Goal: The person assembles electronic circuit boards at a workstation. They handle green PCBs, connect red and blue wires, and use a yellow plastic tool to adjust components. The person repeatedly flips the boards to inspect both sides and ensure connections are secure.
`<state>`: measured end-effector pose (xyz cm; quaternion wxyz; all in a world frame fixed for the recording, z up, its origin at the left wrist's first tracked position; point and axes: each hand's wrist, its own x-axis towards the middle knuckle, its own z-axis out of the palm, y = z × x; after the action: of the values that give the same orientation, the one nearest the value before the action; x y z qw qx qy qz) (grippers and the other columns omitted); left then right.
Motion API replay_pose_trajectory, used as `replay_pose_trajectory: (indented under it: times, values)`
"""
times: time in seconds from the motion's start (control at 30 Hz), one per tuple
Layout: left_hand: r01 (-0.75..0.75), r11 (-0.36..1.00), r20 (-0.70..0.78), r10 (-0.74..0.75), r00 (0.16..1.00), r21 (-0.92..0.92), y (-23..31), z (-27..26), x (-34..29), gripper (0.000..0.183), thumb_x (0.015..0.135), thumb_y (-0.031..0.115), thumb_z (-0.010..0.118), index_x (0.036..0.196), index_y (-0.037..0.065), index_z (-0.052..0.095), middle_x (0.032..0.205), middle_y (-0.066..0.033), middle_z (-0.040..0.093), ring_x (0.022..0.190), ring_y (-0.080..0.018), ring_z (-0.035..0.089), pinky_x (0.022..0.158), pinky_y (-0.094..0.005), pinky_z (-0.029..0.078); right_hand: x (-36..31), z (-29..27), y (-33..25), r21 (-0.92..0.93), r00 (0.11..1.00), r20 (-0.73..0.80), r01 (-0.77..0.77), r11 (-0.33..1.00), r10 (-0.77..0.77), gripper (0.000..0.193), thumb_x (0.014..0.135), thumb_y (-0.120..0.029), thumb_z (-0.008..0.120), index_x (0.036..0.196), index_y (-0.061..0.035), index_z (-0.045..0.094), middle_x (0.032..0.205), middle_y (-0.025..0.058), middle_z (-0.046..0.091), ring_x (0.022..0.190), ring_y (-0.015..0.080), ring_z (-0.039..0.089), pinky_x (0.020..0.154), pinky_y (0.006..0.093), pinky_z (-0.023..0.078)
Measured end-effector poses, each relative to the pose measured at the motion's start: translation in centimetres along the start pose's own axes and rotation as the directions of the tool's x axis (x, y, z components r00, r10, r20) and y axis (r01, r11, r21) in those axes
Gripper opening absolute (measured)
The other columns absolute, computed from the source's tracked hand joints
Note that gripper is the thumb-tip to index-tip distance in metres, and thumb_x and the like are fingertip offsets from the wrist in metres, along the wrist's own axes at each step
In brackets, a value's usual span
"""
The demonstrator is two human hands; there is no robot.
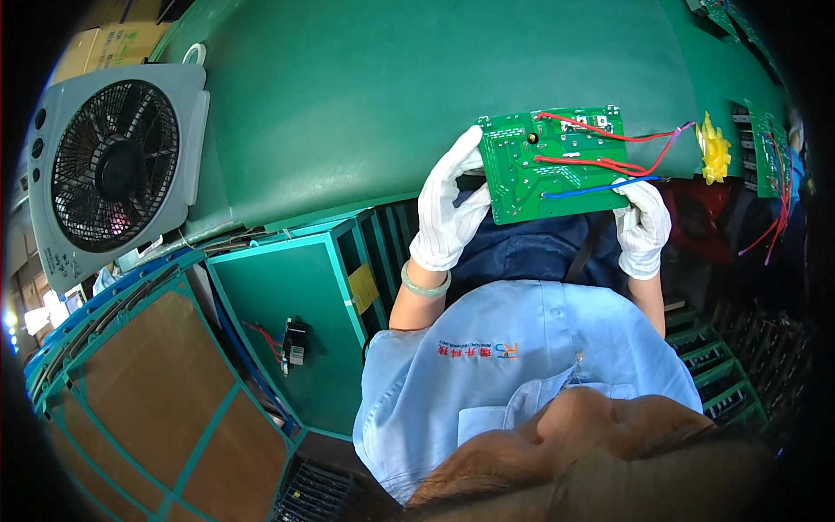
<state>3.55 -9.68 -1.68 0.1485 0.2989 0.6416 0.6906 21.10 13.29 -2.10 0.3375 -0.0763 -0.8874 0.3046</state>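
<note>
A green circuit board [557,178] is held up at the near edge of the green work surface, its soldered face showing. My left hand [452,204], in a white glove, is closed on the board's left edge. At the lower right corner, my right hand [642,228], also in a white glove, grips the board, partly hidden behind it. Red wires [609,163] and a blue wire [600,187] run off the board to the right. One wire end is purple [683,128].
A grey box fan [117,165] stands at the left, near a white ring [196,54]. To the right are a yellow spiky piece [714,150] and another wired circuit board [769,161]. A small black part [295,344] lies on a green cabinet [252,300]. A slotted rack [718,370] sits lower right.
</note>
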Motion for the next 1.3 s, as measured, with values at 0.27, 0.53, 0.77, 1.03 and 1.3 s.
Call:
replay_pose_trajectory:
  times: [0.27,0.53,0.77,1.03,1.3]
  values:
    - [-0.257,0.893,-0.067,0.302,0.951,0.370,-1.5,0.2,-1.2,0.078,0.081,-0.002,0.072,0.147,-0.005,0.031,0.126,-0.0215,0.061,0.114,-0.0292,0.063,0.099,-0.0402,0.049,-0.8,0.5,-0.2,0.014,0.999,-0.028,-0.035,0.999,0.035,0.028,0.075,0.001,0.073,0.102,-0.0030,0.065,0.095,0.0121,0.071,0.087,0.0307,0.069,0.078,0.0364,0.055]
    - [-0.343,0.788,0.076,0.355,0.932,0.511,-0.9,0.3,-1.1,0.059,0.069,-0.013,0.055,0.127,-0.001,0.057,0.117,-0.0198,0.068,0.110,-0.0368,0.065,0.096,-0.0433,0.049,-1.1,0.8,-0.4,0.046,0.999,-0.042,-0.017,0.999,0.019,0.033,0.072,0.007,0.071,0.103,-0.0034,0.062,0.094,0.0127,0.071,0.084,0.0310,0.070,0.076,0.0369,0.056]
    - [-0.348,0.719,0.061,0.393,0.918,0.601,-1.5,1.0,-1.3,0.038,0.065,-0.007,0.062,0.101,0.003,0.074,0.111,-0.0179,0.070,0.108,-0.0327,0.066,0.087,-0.0423,0.053,-2.0,0.6,0.2,0.097,0.999,0.012,-0.050,0.994,0.049,0.029,0.082,-0.019,0.066,0.106,-0.0023,0.063,0.099,0.0143,0.071,0.084,0.0318,0.069,0.076,0.0381,0.054]
    - [-0.357,0.736,0.033,0.416,0.909,0.575,-2.4,1.1,-1.8,0.036,0.068,-0.005,0.064,0.102,0.004,0.074,0.112,-0.0166,0.070,0.110,-0.0334,0.066,0.090,-0.0428,0.052,-2.1,0.7,0.1,0.130,0.998,0.002,-0.066,0.989,0.067,0.029,0.080,-0.015,0.068,0.106,-0.0030,0.062,0.100,0.0140,0.071,0.085,0.0319,0.069,0.076,0.0382,0.054]
    - [-0.380,0.717,0.066,0.424,0.903,0.584,-2.9,0.8,-2.3,0.037,0.068,-0.003,0.066,0.104,0.005,0.073,0.113,-0.0145,0.070,0.112,-0.0332,0.065,0.092,-0.0434,0.051,-2.9,1.3,0.2,0.195,0.992,-0.015,-0.118,0.974,0.123,0.029,0.078,-0.009,0.069,0.106,-0.0039,0.062,0.100,0.0128,0.071,0.079,0.0285,0.069,0.074,0.0374,0.054]
